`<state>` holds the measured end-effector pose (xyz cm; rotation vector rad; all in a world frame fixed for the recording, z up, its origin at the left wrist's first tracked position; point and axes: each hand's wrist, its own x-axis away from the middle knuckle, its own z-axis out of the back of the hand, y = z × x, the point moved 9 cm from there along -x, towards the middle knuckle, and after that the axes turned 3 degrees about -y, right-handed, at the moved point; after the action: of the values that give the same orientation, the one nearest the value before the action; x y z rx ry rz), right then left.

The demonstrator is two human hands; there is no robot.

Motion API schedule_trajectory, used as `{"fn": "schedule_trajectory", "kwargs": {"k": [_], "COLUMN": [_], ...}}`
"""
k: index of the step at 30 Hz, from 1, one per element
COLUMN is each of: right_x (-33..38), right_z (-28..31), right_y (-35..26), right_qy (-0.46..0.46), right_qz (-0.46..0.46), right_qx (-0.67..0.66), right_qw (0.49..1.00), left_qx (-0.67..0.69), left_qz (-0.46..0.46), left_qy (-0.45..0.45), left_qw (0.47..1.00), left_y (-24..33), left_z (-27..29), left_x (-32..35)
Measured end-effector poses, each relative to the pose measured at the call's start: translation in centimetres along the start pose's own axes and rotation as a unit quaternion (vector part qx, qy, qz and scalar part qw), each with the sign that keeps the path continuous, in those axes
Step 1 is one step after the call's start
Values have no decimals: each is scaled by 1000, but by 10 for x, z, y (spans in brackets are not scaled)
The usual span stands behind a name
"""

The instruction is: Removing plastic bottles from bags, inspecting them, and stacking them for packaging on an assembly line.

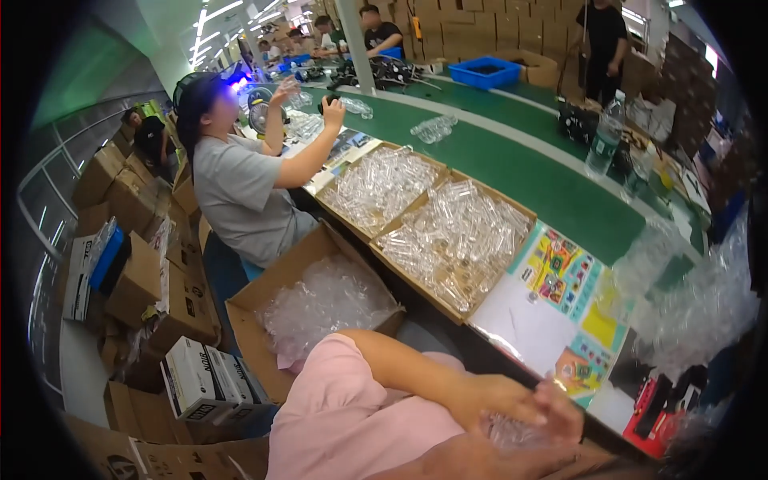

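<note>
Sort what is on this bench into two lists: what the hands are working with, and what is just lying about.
In hand:
- left hand and right hand, closed together on a crinkly clear plastic piece
- shallow cardboard tray of clear plastic pieces

Lying about:
- colourful printed sheet
- clear plastic water bottle
- blue plastic bin
- white cartons on the floor

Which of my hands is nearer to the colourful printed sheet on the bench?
Right. Your right hand sits just below the colourful printed sheet, close to its lower edge. Your left hand is beside it, farther to the left, both around a clear plastic piece.
</note>
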<state>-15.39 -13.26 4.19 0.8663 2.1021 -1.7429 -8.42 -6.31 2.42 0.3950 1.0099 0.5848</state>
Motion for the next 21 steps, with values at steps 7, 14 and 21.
{"fn": "schedule_trajectory", "kwargs": {"k": [7,14,21], "right_x": [-37,-51,-59], "right_z": [13,26,-10], "right_y": [13,28,75], "right_qy": [9,57,-70], "right_qz": [35,46,95], "right_qx": [161,329,529], "right_qw": [986,942,840], "left_qx": [-64,107,36], "left_qz": [-17,184,269], "left_qy": [73,229,370], "left_qw": [995,950,888], "left_y": [-23,-27,-57], "left_z": [-27,32,54], "left_x": [25,23,102]}}
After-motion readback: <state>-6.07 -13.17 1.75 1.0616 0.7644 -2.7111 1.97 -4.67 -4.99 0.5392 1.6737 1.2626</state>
